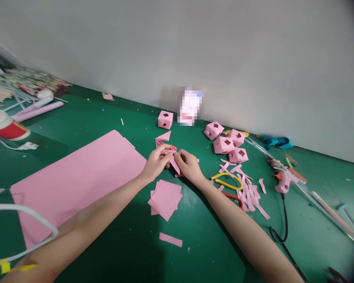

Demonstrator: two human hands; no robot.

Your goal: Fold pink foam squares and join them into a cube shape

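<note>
A folded piece of pink paper [174, 164] is pinched between my two hands above the green table. My left hand [157, 160] grips its left side, fingers closed. From the right, my right hand [188, 163] holds the same piece between thumb and fingers. Just behind my left hand lies another folded pink paper piece [164, 136]. Closer to me is a loose stack of pink paper squares [166, 197], and in front of it a single pink strip [170, 239]. Scissors with a yellow handle [227, 181] and a red handle lie beside my right forearm, partly hidden.
Pink paper boxes with cut holes [223, 145] sit at the back right, one more [165, 120] at the back middle. Paper scraps [249, 192] and a glue gun [284, 181] with its cord lie right. A large pink sheet [76, 177], a cup [7, 125] and sticks [32, 80] are left.
</note>
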